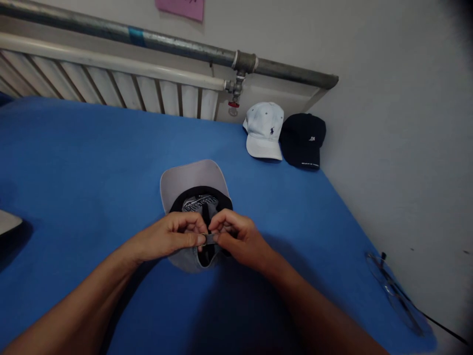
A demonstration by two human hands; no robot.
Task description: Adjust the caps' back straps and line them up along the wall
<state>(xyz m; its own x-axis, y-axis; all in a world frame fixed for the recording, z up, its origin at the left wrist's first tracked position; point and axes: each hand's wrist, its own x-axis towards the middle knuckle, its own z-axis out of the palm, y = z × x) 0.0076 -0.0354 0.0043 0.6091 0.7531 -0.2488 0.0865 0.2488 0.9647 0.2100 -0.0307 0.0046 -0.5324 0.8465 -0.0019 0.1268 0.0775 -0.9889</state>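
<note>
A grey baseball cap (195, 180) lies upside down on the blue surface, its brim pointing away from me and its dark inside showing. Across the cap's back opening runs a short grey strap (210, 239). My left hand (177, 234) pinches the strap's left end at a small metal buckle, thumb in front. From the other side, my right hand (240, 239) pinches the strap between thumb and fingers. Both hands are close together over the cap and hide part of its back edge.
A white cap (264, 129) and a black cap (303, 140) sit side by side at the back right corner. Eyeglasses (395, 291) lie near the right edge by the wall. A radiator (111, 81), pipe (185, 47) and red-handled valve (234, 104) line the back.
</note>
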